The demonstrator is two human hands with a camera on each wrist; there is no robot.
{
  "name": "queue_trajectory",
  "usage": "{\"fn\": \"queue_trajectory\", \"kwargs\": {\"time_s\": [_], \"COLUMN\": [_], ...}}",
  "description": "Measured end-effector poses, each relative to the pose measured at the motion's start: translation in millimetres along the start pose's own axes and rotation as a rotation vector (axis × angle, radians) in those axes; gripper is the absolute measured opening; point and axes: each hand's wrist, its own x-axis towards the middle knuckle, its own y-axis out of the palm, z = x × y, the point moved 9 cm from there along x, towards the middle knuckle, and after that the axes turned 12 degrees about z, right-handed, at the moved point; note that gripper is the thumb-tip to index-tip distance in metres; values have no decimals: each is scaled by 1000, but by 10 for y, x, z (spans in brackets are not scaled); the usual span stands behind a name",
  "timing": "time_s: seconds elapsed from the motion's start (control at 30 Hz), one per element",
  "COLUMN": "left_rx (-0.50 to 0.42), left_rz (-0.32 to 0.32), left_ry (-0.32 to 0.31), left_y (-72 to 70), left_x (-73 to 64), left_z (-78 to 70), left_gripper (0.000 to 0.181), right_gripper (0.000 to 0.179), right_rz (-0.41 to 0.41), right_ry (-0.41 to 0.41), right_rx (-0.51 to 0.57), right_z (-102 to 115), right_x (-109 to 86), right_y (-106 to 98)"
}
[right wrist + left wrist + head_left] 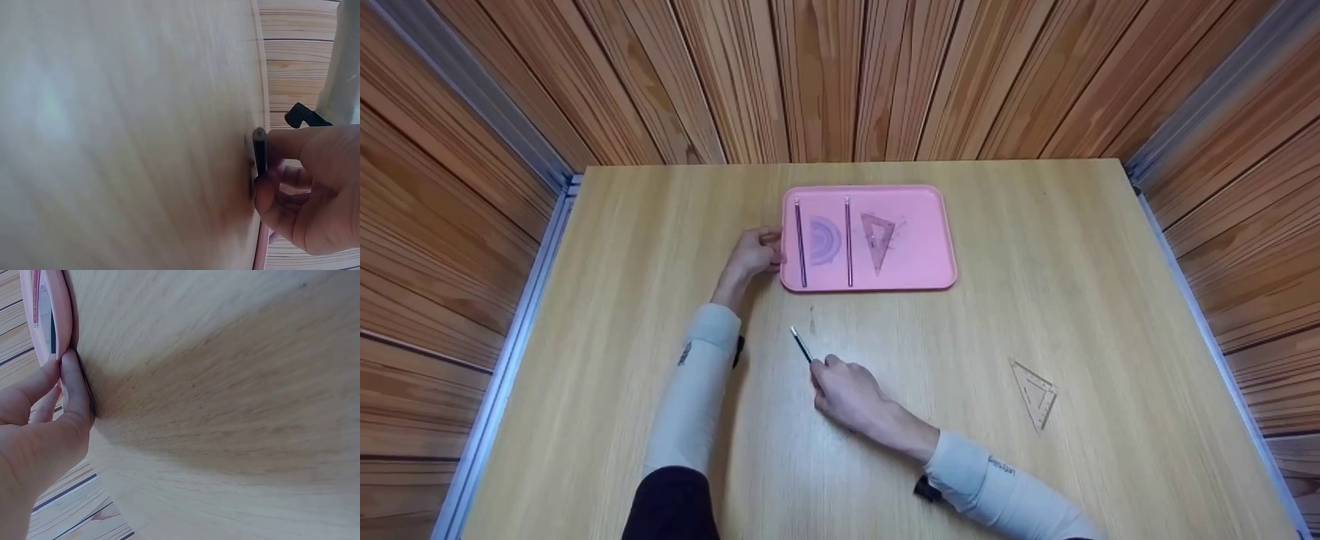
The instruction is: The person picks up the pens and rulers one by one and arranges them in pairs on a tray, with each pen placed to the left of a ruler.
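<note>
My left hand (pixel 755 252) holds the left rim of a pink tray (pixel 937 240), its thumb and fingers about the edge in the left wrist view. Inside the tray lie a dark pencil (pixel 801 244), a clear bluish protractor (pixel 825 240), a second pencil (pixel 849 244) and a clear triangular set square (pixel 878 238). Nearer the front, my right hand (pixel 851 390) pinches another dark pencil (pixel 802 345) above the table. That pencil (pixel 260 152) shows end-on between thumb and fingers in the right wrist view.
Another clear set square (pixel 1037 397) lies on the wooden table (pixel 1110 262), right of my right hand. Wood-plank walls (pixel 817 82) with metal corner posts stand behind and on both sides.
</note>
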Motion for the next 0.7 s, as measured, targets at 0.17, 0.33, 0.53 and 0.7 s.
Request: {"fn": "queue_trajectory", "kwargs": {"time_s": [0.17, 0.33, 0.53, 0.7], "left_rx": [11, 12, 28, 22], "left_rz": [2, 2, 3, -5], "left_ry": [28, 13, 0, 0], "left_y": [2, 0, -6, -4], "left_x": [12, 14, 5, -3], "left_z": [-14, -3, -5, 0], "left_gripper": [58, 57, 58, 58], "right_gripper": [5, 7, 8, 7], "right_rz": [-12, -17, 8, 17], "right_ry": [-9, -15, -10, -5], "right_rx": [43, 106, 188, 236], "right_z": [-21, -70, -139, -205], "right_x": [2, 6, 30, 55], "right_y": [-29, -59, -67, -104]}}
